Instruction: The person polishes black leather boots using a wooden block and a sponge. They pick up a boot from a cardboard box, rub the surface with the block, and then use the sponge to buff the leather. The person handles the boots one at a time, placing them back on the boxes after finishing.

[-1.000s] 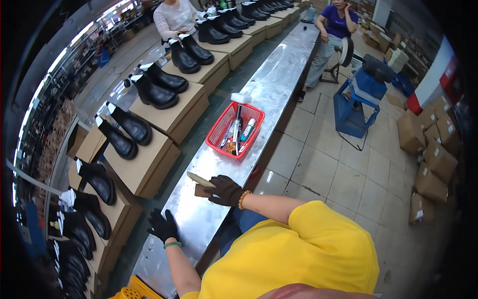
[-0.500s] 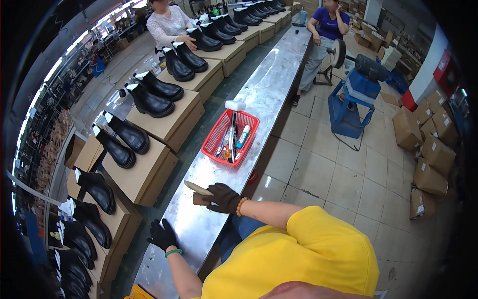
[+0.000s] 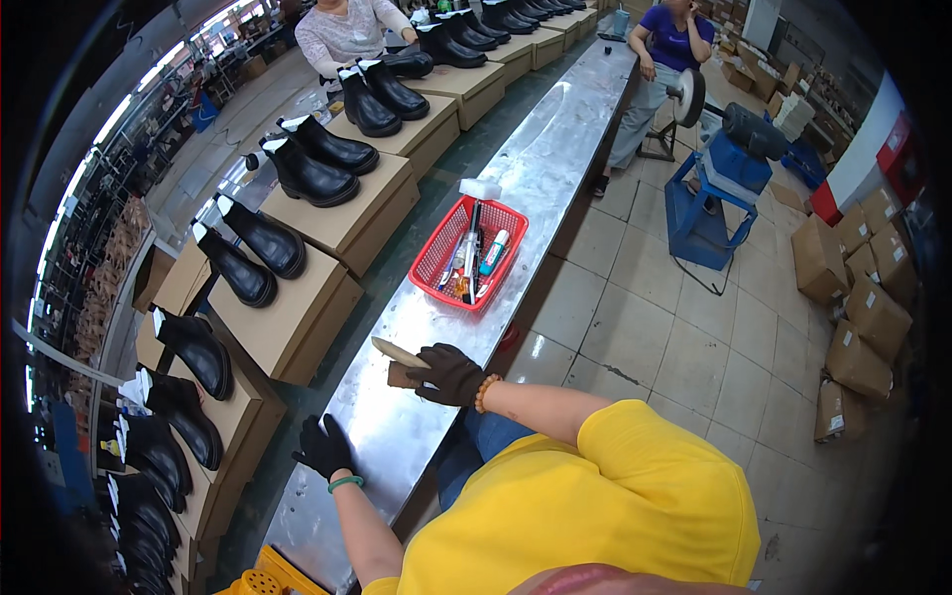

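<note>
My right hand (image 3: 451,375), in a dark glove, grips what looks like a wooden brush (image 3: 399,353) over the metal bench (image 3: 372,397). Its pale, tapered back points away to the left, with a brown block of bristles under it; the fingers hide the rest. My left hand (image 3: 323,448), gloved too, rests on the left side of the bench, fingers spread and nothing in them. Beyond both hands stands a red plastic basket (image 3: 436,283) holding pens or slim tools and a white-and-teal tube (image 3: 495,252). A white block (image 3: 480,188) sits at its far rim.
Left of the bench runs a row of cardboard boxes (image 3: 293,322) bearing black ankle boots (image 3: 233,266). One co-worker (image 3: 342,40) handles a boot across the line; another (image 3: 674,40) sits at the far right near a blue grinding machine (image 3: 709,213). A yellow plastic container (image 3: 263,580) is at the lower left.
The view has shifted slightly. The far co-worker at left now has a boot tipped over on its side. My hands keep nearly the same places, the brush still in the right one.
</note>
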### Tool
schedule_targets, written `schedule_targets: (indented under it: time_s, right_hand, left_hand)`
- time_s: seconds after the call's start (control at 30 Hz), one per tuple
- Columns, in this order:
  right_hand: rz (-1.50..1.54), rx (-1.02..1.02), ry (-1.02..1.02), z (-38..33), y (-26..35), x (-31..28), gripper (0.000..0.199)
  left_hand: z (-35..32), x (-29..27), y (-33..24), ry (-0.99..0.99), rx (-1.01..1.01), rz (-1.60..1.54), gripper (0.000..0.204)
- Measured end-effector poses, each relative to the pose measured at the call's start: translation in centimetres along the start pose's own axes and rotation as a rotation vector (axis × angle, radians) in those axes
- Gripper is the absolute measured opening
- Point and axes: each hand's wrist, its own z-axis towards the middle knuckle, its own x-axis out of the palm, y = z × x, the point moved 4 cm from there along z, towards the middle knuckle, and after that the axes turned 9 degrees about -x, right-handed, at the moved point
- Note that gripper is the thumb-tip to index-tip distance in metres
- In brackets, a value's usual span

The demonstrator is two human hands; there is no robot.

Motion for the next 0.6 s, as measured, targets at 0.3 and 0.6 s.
schedule_targets:
  time_s: [0.3, 0.6]
  right_hand:
    - [-0.030, -0.052, -0.064, 0.4, 0.4, -0.3, 0.041]
    - [-0.026, -0.041, -0.050, 0.4, 1.0, -0.2, 0.037]
  left_hand:
    - [0.2, 0.4, 0.7, -0.039, 0.018, -0.035, 0.036]
    - [0.3, 0.6, 1.4, -0.036, 0.020, -0.029, 0.034]
